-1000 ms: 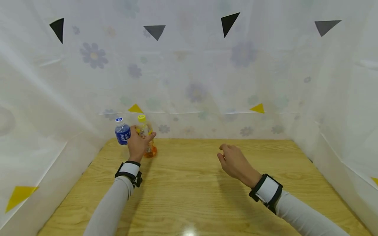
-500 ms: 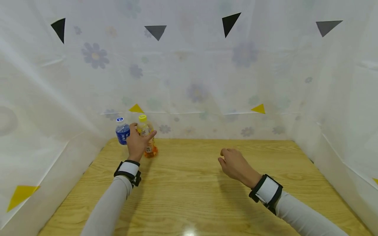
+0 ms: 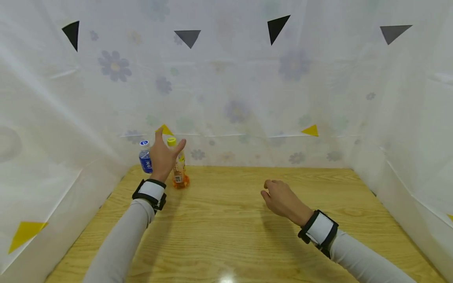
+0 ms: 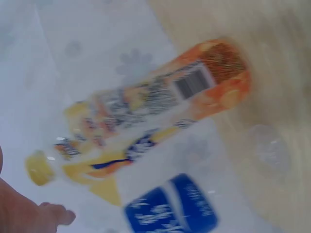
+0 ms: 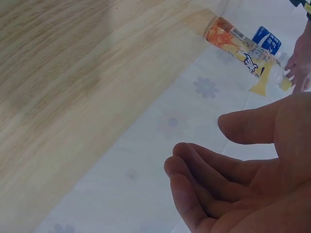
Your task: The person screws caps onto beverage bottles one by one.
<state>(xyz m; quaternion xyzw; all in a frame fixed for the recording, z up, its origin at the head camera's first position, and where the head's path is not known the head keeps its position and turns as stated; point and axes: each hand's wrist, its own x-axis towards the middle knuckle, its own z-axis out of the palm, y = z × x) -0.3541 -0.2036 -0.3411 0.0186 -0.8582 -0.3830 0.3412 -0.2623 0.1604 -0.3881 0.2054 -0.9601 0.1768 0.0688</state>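
Observation:
My left hand (image 3: 163, 159) is raised in front of two upright bottles at the back left of the table, thumb and index finger spread apart, nothing between them. Just right of it stands a drink bottle (image 3: 180, 177) with a yellow cap and an orange base, its upper part partly covered by the hand. To the left, half hidden, is a water bottle (image 3: 145, 162) with a blue label and white cap. The left wrist view shows fingers (image 4: 53, 213) apart from the yellow cap (image 4: 40, 167). My right hand (image 3: 283, 198) hangs over the table's right half, fingers loosely curled and holding nothing.
A wood-grain table (image 3: 226, 224) extends up to a pale flowered curtain (image 3: 233, 86) at the back. Similar sheets (image 3: 400, 157) rise along both sides. Yellow and dark triangles are stuck on the curtain.
My left hand has let go of the yellow-capped drink bottle and risen, its fingers spreading. Both bottles stay in place. The right hand dipped slightly and is otherwise still.

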